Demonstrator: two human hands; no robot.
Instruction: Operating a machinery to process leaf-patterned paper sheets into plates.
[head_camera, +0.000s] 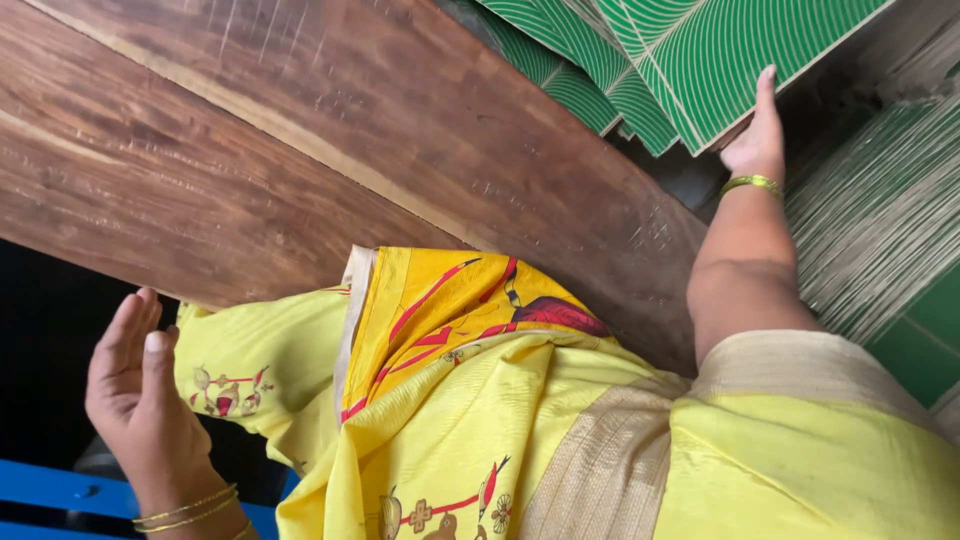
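Fingers (765, 95) of the right hand (757, 135) straight and pressed together, upper right of the frame, laid flat along the lower edge of a green card sheet (740, 45) with pale curved lines. No curl around it, no pinch visible (thumb hidden behind the sheet, so can't tell whether anything is actually gripped). Looks more like touching or steadying than holding.

Sheet sits on top of a fanned stack of the same green sheets (580, 85), spreading from top centre toward the upper right corner. Long edge of the top one running diagonally, rising from centre frame to upper right, and the fingers pointing up along almost that same line. So: sheet directly above and a bit left of the fingertips, in contact at the edge.

Left hand (140, 385) way over at lower left, open, fingers loosely together and slightly bent, holding nothing, hovering just below the edge of a big brown wooden tabletop (300, 130) slanting across the upper left. Well apart from the green sheets, so right hand clearly the nearer one.

Also around: gold bangle on the right wrist, thin bangles on the left, yellow patterned garment (480, 400) filling the bottom middle, bundle of pale thin strands (880, 220) at right edge, blue bar (60, 495) in the lower left corner.
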